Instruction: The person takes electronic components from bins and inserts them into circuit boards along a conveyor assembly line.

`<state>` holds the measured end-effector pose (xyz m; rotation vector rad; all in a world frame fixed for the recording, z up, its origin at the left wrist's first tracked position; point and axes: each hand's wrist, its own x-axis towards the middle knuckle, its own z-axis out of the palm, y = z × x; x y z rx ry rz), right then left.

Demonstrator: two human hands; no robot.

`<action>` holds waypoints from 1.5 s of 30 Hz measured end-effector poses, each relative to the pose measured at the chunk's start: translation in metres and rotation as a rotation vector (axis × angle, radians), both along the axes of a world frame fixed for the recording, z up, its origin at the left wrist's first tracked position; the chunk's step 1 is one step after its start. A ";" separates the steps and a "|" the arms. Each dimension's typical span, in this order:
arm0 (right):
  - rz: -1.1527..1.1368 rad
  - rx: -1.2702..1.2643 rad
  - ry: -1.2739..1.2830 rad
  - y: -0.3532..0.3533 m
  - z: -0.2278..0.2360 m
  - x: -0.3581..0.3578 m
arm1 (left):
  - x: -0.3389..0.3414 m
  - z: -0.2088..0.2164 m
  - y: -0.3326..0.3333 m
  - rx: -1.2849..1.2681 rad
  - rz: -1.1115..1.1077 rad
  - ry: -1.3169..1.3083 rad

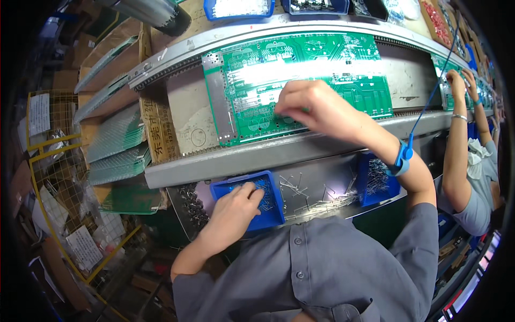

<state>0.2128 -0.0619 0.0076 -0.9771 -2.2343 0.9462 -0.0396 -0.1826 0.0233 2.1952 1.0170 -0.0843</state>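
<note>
A large green circuit board (359, 88) lies on the rail track in front of me, with strong glare across its middle. My right hand (322, 110) is over the board's lower middle, its fingers bent together in a pinch; anything between the fingertips is too small to make out. Down at the near left, my left hand (232, 213) reaches into a blue bin (277, 201) of small wire-leaded parts (265, 188). Its fingers curl down among them, and the tips are partly hidden. A blue wrist strap (399, 161) with a cord circles my right wrist.
Loose metal pins (327, 205) lie on the steel tray between the left bin and another blue bin (370, 180). Dark parts (192, 206) are heaped at left. Stacked boards (118, 134) stand beside the track. A co-worker's hands (462, 86) work at the far right.
</note>
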 end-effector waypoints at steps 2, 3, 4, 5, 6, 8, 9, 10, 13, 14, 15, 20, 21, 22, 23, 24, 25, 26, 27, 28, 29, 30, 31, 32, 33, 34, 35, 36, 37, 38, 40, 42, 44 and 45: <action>-0.038 0.021 -0.047 0.008 -0.001 0.004 | 0.005 -0.015 -0.008 0.044 -0.001 0.031; -0.039 0.021 -0.049 0.009 -0.002 0.006 | 0.006 -0.020 -0.011 0.087 -0.001 0.063; -0.046 0.030 -0.061 0.011 -0.003 0.006 | 0.006 -0.023 -0.013 0.137 0.010 0.016; -0.054 0.039 -0.073 0.012 -0.004 0.007 | 0.006 -0.024 -0.014 0.136 0.009 0.015; -0.061 0.035 -0.075 0.012 -0.005 0.006 | 0.005 -0.025 -0.015 0.147 0.009 0.026; -0.062 0.060 -0.080 0.012 -0.010 0.005 | 0.003 -0.025 -0.014 0.158 0.011 0.037; -0.063 0.087 -0.083 0.012 -0.011 0.005 | 0.002 -0.024 -0.013 0.147 0.036 -0.003; -0.062 0.087 -0.083 0.013 -0.012 0.004 | 0.001 -0.022 -0.013 0.135 0.061 -0.043; -0.038 0.100 -0.071 0.013 -0.012 0.002 | -0.002 -0.021 -0.013 0.146 0.100 -0.065; -0.040 0.105 -0.069 0.014 -0.012 0.001 | -0.002 -0.020 -0.013 0.145 0.100 -0.065; -0.042 0.110 -0.068 0.014 -0.012 0.001 | -0.001 -0.019 -0.013 0.152 0.118 -0.084; -0.027 0.112 -0.096 0.016 -0.013 0.000 | -0.002 -0.019 -0.015 0.153 0.182 -0.158; -0.027 0.111 -0.097 0.016 -0.013 0.000 | -0.001 -0.019 -0.015 0.120 0.222 -0.172; -0.028 0.110 -0.098 0.016 -0.013 0.000 | 0.000 -0.018 -0.015 0.087 0.261 -0.186; -0.022 0.094 -0.097 0.016 -0.012 0.000 | -0.001 -0.018 -0.016 0.087 0.262 -0.186; -0.016 0.078 -0.097 0.017 -0.012 0.000 | -0.001 -0.017 -0.017 0.056 0.268 -0.130; -0.016 0.078 -0.097 0.017 -0.012 0.000 | -0.001 -0.017 -0.017 0.026 0.274 -0.074; -0.020 0.082 -0.098 0.017 -0.013 0.000 | -0.001 -0.016 -0.016 0.026 0.274 -0.073; -0.024 0.086 -0.098 0.017 -0.014 -0.001 | -0.001 -0.014 -0.016 0.031 0.265 -0.064; -0.024 0.086 -0.098 0.017 -0.014 -0.001 | -0.001 -0.014 -0.016 0.037 0.256 -0.054; -0.015 0.085 -0.104 0.017 -0.013 -0.001 | -0.002 -0.015 -0.016 0.037 0.256 -0.054; -0.005 0.085 -0.110 0.017 -0.013 -0.001 | -0.002 -0.018 -0.016 0.080 0.251 -0.124; -0.005 0.085 -0.109 0.017 -0.012 -0.002 | -0.003 -0.019 -0.016 0.122 0.246 -0.195; 0.003 0.133 -0.106 0.017 -0.013 -0.003 | -0.002 -0.018 -0.017 0.122 0.245 -0.195; 0.011 0.181 -0.103 0.016 -0.013 -0.003 | -0.001 -0.015 -0.018 0.076 0.292 -0.166; 0.011 0.181 -0.103 0.015 -0.012 -0.005 | -0.001 -0.013 -0.018 0.030 0.339 -0.136; 0.019 0.207 -0.146 0.014 -0.011 -0.006 | -0.001 -0.011 -0.018 0.030 0.338 -0.135; 0.027 0.232 -0.188 0.013 -0.011 -0.008 | -0.001 -0.010 -0.017 0.023 0.320 -0.119; 0.026 0.232 -0.188 0.012 -0.012 -0.010 | -0.001 -0.008 -0.017 0.016 0.301 -0.103; 0.031 0.274 -0.238 0.010 -0.015 -0.012 | -0.001 -0.008 -0.017 0.016 0.298 -0.104; 0.029 0.316 -0.290 0.008 -0.015 -0.011 | 0.000 -0.007 -0.015 0.055 0.258 -0.113; 0.021 0.363 -0.323 0.007 -0.011 -0.011 | -0.001 -0.011 -0.016 0.082 0.269 -0.169; -0.021 0.310 -0.315 -0.001 0.009 -0.001 | -0.002 -0.014 -0.018 0.107 0.282 -0.225; -0.056 0.258 -0.302 -0.008 0.022 0.004 | -0.002 -0.014 -0.020 0.074 0.323 -0.196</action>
